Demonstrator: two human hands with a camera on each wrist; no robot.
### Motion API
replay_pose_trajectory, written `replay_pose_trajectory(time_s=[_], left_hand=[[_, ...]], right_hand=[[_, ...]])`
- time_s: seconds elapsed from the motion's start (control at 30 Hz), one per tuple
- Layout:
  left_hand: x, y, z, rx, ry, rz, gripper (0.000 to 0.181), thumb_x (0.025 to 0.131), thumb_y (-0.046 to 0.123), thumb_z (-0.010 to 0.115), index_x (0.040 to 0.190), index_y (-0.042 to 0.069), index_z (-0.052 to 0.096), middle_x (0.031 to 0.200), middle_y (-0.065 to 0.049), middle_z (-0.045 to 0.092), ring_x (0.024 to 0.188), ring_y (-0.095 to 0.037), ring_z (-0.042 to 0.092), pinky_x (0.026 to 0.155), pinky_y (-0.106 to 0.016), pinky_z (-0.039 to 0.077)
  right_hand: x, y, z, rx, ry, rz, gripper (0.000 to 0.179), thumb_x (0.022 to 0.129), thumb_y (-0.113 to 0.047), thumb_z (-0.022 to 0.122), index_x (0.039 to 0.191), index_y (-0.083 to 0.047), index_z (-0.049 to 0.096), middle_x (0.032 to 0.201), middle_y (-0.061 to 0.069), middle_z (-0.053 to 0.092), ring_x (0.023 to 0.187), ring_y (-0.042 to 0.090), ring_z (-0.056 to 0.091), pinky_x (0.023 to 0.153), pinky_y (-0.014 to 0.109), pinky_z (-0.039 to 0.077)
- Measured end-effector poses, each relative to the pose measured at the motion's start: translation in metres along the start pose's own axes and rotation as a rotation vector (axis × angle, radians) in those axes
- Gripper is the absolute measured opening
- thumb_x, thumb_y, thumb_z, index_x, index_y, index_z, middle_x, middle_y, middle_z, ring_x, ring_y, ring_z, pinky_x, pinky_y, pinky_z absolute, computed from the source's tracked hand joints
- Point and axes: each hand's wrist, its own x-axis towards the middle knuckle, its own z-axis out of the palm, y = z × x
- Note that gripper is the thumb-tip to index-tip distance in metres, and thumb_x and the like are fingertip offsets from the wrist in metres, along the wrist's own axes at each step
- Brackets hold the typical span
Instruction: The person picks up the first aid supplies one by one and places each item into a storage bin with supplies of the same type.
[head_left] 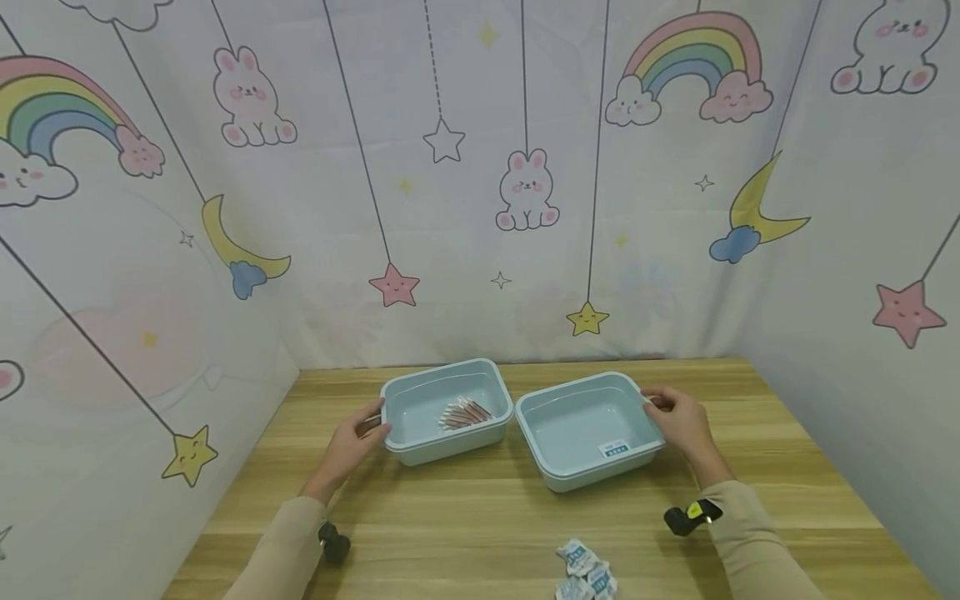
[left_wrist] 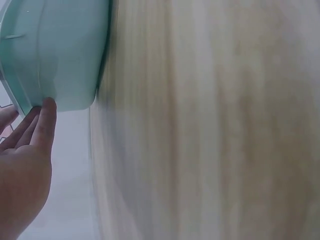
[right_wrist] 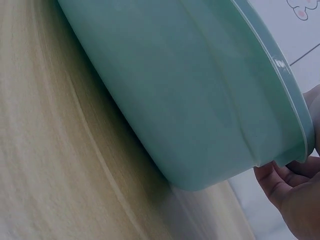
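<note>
Two light blue plastic basins stand side by side on the table, their near corners almost touching. Inside the left basin [head_left: 442,454] lies a loose bundle of thin brown swabs [head_left: 465,413] with white tips. One small white packet with blue print [head_left: 615,449] lies in the right basin [head_left: 592,477]. My left hand [head_left: 352,442] grips the left basin's outer rim, thumb above and fingers below, as the left wrist view also shows. With its fingers under the lip, my right hand [head_left: 682,423] holds the right basin's outer rim.
Several crumpled white packets with blue print [head_left: 581,567] lie on the wooden table [head_left: 450,533] near its front. A pale printed curtain [head_left: 465,208] encloses the table at the back and both sides. A small black device sits on each wrist.
</note>
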Motion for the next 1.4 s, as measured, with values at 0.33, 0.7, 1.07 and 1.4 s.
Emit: replay_pose_trajectory(time_s=[0.33,0.7,1.07,1.4], left_hand=[[-0.003,0.017,-0.002,-0.002,-0.029,-0.035,0.063,0.088,0.022,0.061,0.14,0.002,0.032,0.145,-0.019,0.032,0.127,-0.038,0.039,0.098,-0.038,0.043],[-0.003,0.002,-0.004,0.041,-0.007,-0.011,0.058,0.09,0.026,0.057,0.141,0.008,0.034,0.142,-0.018,0.036,0.124,-0.037,0.043,0.097,-0.039,0.045],[-0.014,0.021,-0.01,0.14,0.144,0.072,0.048,0.09,0.025,0.058,0.132,0.005,0.046,0.13,-0.017,0.05,0.113,-0.032,0.052,0.093,-0.046,0.047],[-0.033,0.084,0.01,0.13,0.082,0.194,0.04,0.089,0.009,0.057,0.129,0.005,0.049,0.128,-0.015,0.051,0.114,-0.037,0.05,0.089,-0.034,0.05]], right_hand=[[0.001,0.0,0.002,0.007,0.042,-0.004,0.026,0.084,-0.018,0.062,0.108,-0.009,0.066,0.092,0.012,0.068,0.081,0.022,0.062,0.065,0.029,0.051],[-0.002,-0.002,0.002,0.014,0.019,0.018,0.027,0.085,-0.017,0.061,0.11,-0.008,0.065,0.095,0.013,0.067,0.084,0.023,0.062,0.067,0.027,0.05],[-0.003,-0.003,0.0,0.022,0.019,0.031,0.027,0.085,-0.017,0.061,0.109,-0.008,0.065,0.094,0.013,0.066,0.084,0.024,0.06,0.068,0.027,0.048],[-0.003,-0.002,0.001,0.02,0.014,0.029,0.027,0.086,-0.019,0.059,0.11,-0.01,0.065,0.096,0.013,0.066,0.086,0.024,0.061,0.069,0.03,0.049]])
